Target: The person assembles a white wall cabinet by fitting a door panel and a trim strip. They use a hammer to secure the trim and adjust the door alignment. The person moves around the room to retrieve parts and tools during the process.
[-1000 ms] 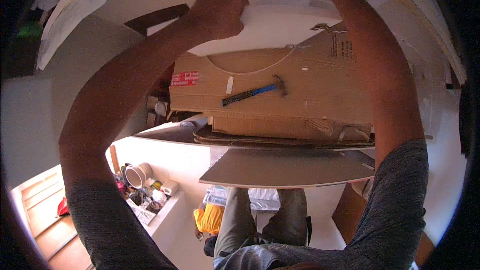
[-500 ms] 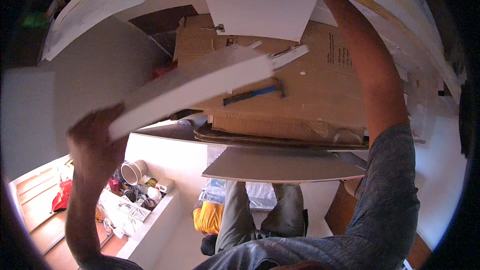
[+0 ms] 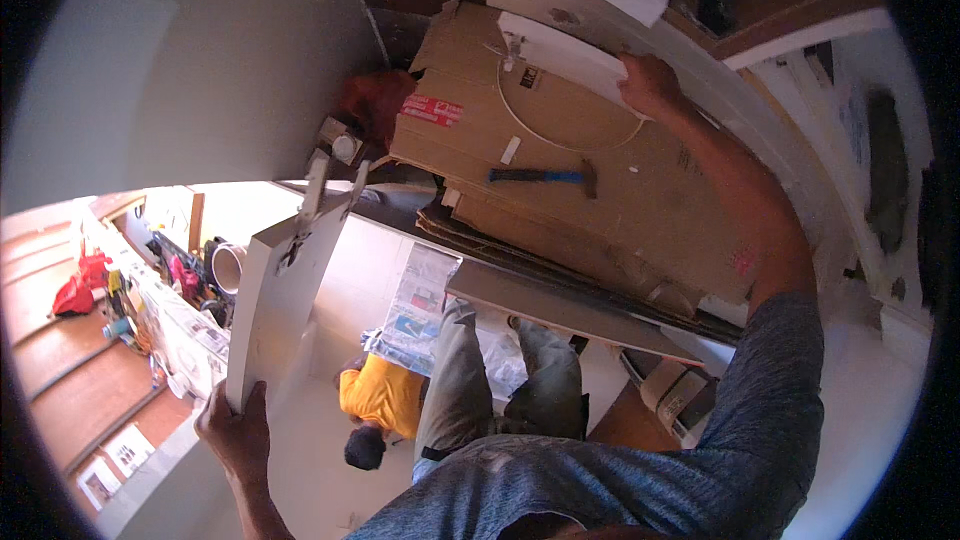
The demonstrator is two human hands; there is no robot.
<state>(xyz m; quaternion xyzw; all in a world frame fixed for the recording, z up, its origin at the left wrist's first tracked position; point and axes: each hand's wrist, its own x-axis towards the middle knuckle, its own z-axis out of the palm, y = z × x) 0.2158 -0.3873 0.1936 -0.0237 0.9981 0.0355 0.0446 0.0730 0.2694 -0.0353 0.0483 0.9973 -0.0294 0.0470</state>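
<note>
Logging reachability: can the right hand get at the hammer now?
Probably yes: nothing covers the hammer on the cardboard, though the right hand would first have to leave the white panel.

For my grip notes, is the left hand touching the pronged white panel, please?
Touching: the head view shows the left hand gripping the pronged white panel at its lower end.

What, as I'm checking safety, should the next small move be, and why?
Perhaps ease the white board farther left, away from the co-worker in yellow: only the left hand grips it, near its lower end, while the right hand holds the white panel.
</note>
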